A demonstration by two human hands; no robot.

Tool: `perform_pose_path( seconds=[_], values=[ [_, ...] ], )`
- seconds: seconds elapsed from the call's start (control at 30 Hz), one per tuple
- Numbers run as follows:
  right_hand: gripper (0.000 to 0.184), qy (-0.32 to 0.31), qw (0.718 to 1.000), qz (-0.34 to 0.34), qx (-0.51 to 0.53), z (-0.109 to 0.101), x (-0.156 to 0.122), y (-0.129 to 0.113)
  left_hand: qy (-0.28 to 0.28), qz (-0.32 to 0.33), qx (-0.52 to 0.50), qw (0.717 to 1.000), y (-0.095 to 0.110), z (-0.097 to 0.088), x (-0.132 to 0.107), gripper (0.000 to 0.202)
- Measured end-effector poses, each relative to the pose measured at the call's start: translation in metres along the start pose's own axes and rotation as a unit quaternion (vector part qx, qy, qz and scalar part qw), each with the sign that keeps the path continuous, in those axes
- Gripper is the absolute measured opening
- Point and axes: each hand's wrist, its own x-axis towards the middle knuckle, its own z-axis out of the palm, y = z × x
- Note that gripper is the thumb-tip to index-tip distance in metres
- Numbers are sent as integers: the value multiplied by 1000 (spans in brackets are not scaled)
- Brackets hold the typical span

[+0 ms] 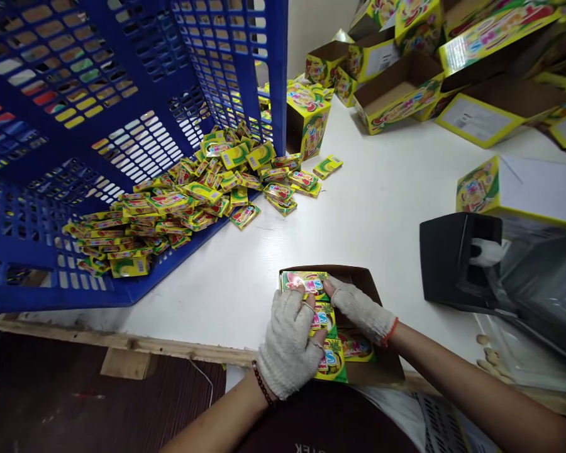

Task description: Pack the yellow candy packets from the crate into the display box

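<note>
In the head view an open carton (380, 352) with brown inside walls lies at the table's front edge. Small yellow-green printed boxes (331, 362) lie in it in a column on its left side, and another small box (357, 347) sits lower on its right side. My left hand (292, 343), in a white fingerless glove, lies over the column with its fingers spread on the boxes. My right hand (362, 309), gloved alike, reaches into the carton with its fingers stretched out. Its fingertip touches the right end of the top small box (317, 284); its other fingers are partly hidden.
A blue plastic crate (136, 292) lies on its side at left, with a heap of small boxes (198, 192) spilling from it. Open printed cartons (399, 94) are piled at the back right. A black tape dispenser (446, 261) stands right on the white table (372, 201).
</note>
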Motion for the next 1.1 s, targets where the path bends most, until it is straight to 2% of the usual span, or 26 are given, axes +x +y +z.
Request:
perform_pose_path(
  seconds=[0.1, 0.2, 0.27, 0.37, 0.47, 0.53, 0.6, 0.67, 0.73, 0.8, 0.87, 0.97, 1.03, 1.1],
  values=[
    [53, 10, 999, -15, -33, 8, 3, 12, -31, -7, 46, 998, 8, -8, 9, 45],
    [53, 26, 998, -21, -46, 15, 4, 17, -89, 20, 94, 991, 14, -9, 19, 65],
    [53, 19, 999, -23, -35, 12, 2, 11, -131, 25, 107, 985, 14, -4, 21, 76],
    [48, -31, 999, 10, -21, -11, -3, -10, -166, -4, 123, 978, 11, 5, 17, 83],
    [38, -58, 997, 24, -48, -47, 6, -39, -160, -9, 139, 977, 11, 9, 10, 84],
    [31, -22, 994, 12, -108, -67, 31, -55, -152, -13, 143, 978, 12, 12, 7, 82],
    [23, 38, 981, 20, -187, -76, 71, -67, -136, -32, 140, 980, 13, 15, 5, 82],
    [26, 99, 959, 59, -259, -73, 118, -73, -111, -41, 133, 984, 12, 20, 3, 87],
    [41, 127, 936, 84, -317, -62, 162, -77, -95, -28, 124, 987, 9, 24, 2, 89],
    [50, 121, 925, 84, -350, -50, 194, -81, -93, -14, 121, 988, 6, 24, 3, 89],
    [48, 93, 924, 72, -365, -44, 210, -85, -106, -14, 125, 986, 5, 21, 4, 85],
    [43, 28, 923, 60, -380, -54, 203, -89, -126, -10, 134, 983, 6, 11, 10, 76],
    [39, -9, 921, 65, -384, -74, 178, -92, -125, 3, 145, 982, 8, 6, 13, 73],
    [34, -17, 914, 59, -402, -99, 137, -97, -114, 22, 164, 980, 8, 4, 16, 71]
  ],
)
